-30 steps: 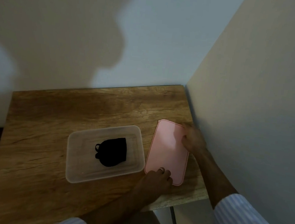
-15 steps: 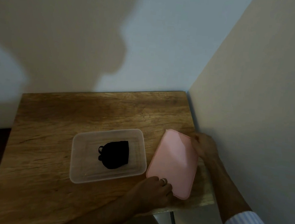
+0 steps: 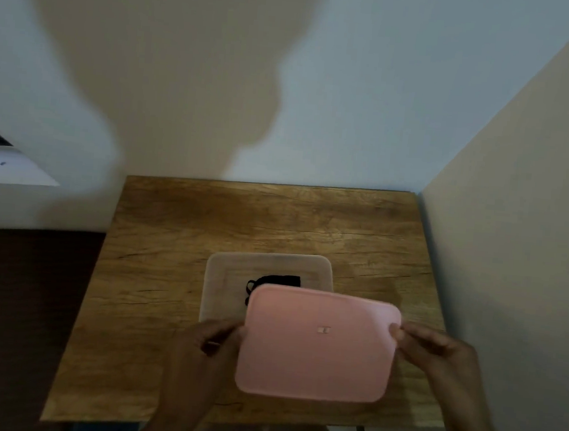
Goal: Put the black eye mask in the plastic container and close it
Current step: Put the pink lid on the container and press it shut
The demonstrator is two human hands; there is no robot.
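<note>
A translucent plastic container (image 3: 227, 265) stands in the middle of the wooden table (image 3: 171, 239). The black eye mask (image 3: 277, 280) lies inside it, its near part hidden. A pink lid (image 3: 316, 345) is held in the air above the container's near half, turned with its long side left to right. My left hand (image 3: 209, 349) grips the lid's left edge. My right hand (image 3: 436, 352) pinches its right edge. The lid hides the container's front rim, and it is not seated on the container.
A beige wall (image 3: 515, 235) runs along the table's right side and a pale wall (image 3: 355, 101) stands behind it. Dark floor (image 3: 20, 312) lies to the left. A white ledge (image 3: 5, 170) shows at far left.
The lid was lifted off the table at the right of the container, turned lengthwise and carried left over the container. Both hands stayed on it. The camera view shifted.
</note>
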